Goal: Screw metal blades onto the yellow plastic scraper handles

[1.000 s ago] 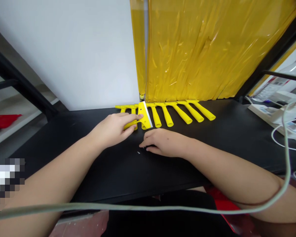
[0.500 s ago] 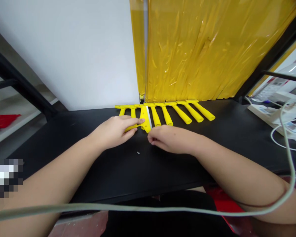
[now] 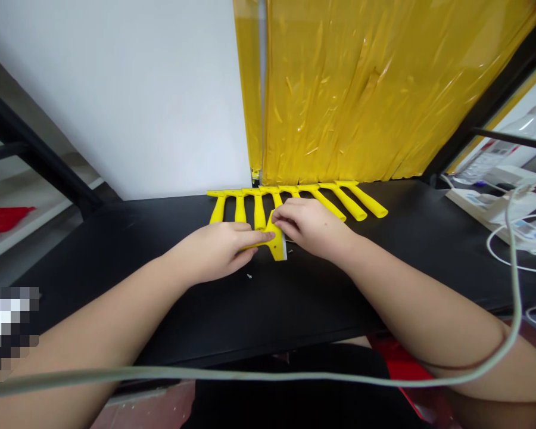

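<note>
So my left grip (image 3: pixel 223 250) has the yellow scraper (image 3: pixel 277 246) by its handle, probably steadying the head for my right grip (image 3: pixel 313 227), bunched up at the far corner, can't tell if it's pinching anything, with what looks like a screw (image 3: pixel 249 276) near the left one.

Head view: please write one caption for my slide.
Left hand holds a yellow scraper, right hand at its wide end.

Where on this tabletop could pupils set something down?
Free on the tabletop: left, between white panel and left forearm; near middle, between the nearer metal piece and front edge; right, between handle row and right forearm. Crowded: the centre, around the left hand, right hand and yellow scraper.
</note>
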`<state>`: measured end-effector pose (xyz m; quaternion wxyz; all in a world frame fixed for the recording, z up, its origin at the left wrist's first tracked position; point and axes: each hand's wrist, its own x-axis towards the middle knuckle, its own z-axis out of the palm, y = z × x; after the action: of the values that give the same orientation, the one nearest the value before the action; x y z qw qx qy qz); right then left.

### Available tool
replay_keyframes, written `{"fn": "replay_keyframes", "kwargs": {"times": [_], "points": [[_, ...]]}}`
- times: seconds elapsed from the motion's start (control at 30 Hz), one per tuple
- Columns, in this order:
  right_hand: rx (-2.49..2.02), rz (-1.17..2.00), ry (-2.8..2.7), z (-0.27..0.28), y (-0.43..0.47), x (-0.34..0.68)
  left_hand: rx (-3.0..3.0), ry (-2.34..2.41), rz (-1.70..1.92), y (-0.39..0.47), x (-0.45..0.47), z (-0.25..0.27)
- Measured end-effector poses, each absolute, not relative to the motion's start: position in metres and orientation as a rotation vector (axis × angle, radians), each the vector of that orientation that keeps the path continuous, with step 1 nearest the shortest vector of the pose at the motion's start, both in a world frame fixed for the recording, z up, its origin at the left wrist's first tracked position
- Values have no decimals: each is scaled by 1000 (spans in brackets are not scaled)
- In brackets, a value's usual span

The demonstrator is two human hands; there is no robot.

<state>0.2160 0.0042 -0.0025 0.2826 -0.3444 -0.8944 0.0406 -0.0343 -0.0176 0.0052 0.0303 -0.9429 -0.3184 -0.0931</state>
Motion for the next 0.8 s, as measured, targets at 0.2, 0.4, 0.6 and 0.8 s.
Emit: {"fn": "replay_keyframes", "kwargs": {"times": [0.2, 0.4, 0.6, 0.8], "points": [[-937, 226, -2352, -2, 3, 214, -2912, -927, -244, -23, -29, 5], [-1040, 380, -2264, 0, 0, 214, -2973, -924, -235, -24, -28, 2], [-1096, 538, -2173, -1, 4, 217, -3079, -979, -266, -21, -30, 1], [-1056, 666, -2127, 0, 6, 227, -3083, -1039, -290, -18, -31, 1]]}}
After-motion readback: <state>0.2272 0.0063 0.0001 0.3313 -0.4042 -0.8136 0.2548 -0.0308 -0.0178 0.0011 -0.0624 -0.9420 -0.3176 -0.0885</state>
